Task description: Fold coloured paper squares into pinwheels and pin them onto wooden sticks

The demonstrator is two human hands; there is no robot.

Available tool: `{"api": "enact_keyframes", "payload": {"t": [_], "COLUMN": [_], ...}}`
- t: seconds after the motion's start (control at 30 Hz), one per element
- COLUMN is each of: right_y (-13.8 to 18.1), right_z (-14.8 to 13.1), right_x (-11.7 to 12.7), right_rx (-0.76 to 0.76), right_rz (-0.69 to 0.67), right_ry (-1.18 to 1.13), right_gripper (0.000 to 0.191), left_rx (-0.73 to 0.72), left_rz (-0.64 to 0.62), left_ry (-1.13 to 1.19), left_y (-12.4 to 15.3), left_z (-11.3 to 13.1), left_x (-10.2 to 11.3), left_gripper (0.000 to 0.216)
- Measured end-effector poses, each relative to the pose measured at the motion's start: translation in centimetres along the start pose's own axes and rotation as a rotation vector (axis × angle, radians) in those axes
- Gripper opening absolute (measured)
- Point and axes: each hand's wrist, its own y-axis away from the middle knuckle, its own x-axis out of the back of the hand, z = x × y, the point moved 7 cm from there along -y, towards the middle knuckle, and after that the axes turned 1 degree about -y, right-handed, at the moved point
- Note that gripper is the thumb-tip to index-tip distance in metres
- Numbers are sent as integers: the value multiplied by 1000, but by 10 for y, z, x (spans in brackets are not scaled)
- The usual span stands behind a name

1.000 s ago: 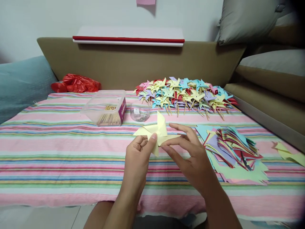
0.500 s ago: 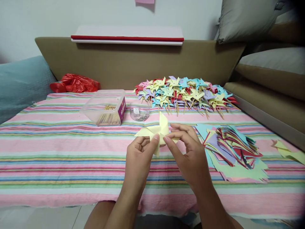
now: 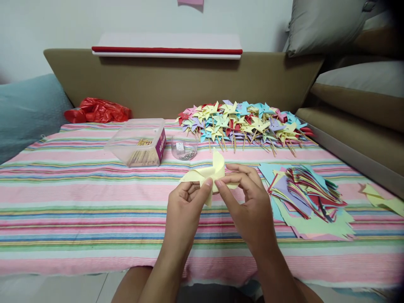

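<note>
A pale yellow paper pinwheel (image 3: 205, 172), its blades folded in toward the middle, is held up over the striped cloth between my two hands. My left hand (image 3: 188, 205) pinches it from the left, thumb pressed near the centre and the other fingers curled behind. From the right, my right hand (image 3: 248, 193) grips the right blade, with thumb and index finger meeting close to the centre. Part of the paper is covered by the fingers. No stick shows on this pinwheel.
Beyond my hands stand a clear plastic box (image 3: 139, 143) of wooden sticks and a small round tub (image 3: 184, 148) of metal pins. Finished pinwheels (image 3: 246, 120) are heaped at the back. Stacked coloured paper (image 3: 309, 198) lies right, yellow pieces (image 3: 380, 198) farther right, a red bag (image 3: 99, 110) back left.
The right thumb and index finger have shifted slightly at the pinwheel's centre, and the left thumb sits closer to them. Both hands keep their hold, and the view has moved very little.
</note>
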Motion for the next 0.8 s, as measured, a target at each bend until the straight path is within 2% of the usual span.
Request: {"api": "enact_keyframes", "payload": {"t": [0.4,0.8], "right_y": [1,2], "right_z": [-2,9], "right_x": [-1,-3], "right_rx": [25,-61], "right_rz": [20,25], "right_ry": [-25,-80], "right_gripper": [4,11], "left_rx": [-3,-1], "left_rz": [-13,32], "left_ry": [6,46], "left_y": [0,-3], "left_z": [2,-2], "left_x": [-1,3], "left_gripper": [20,24]}}
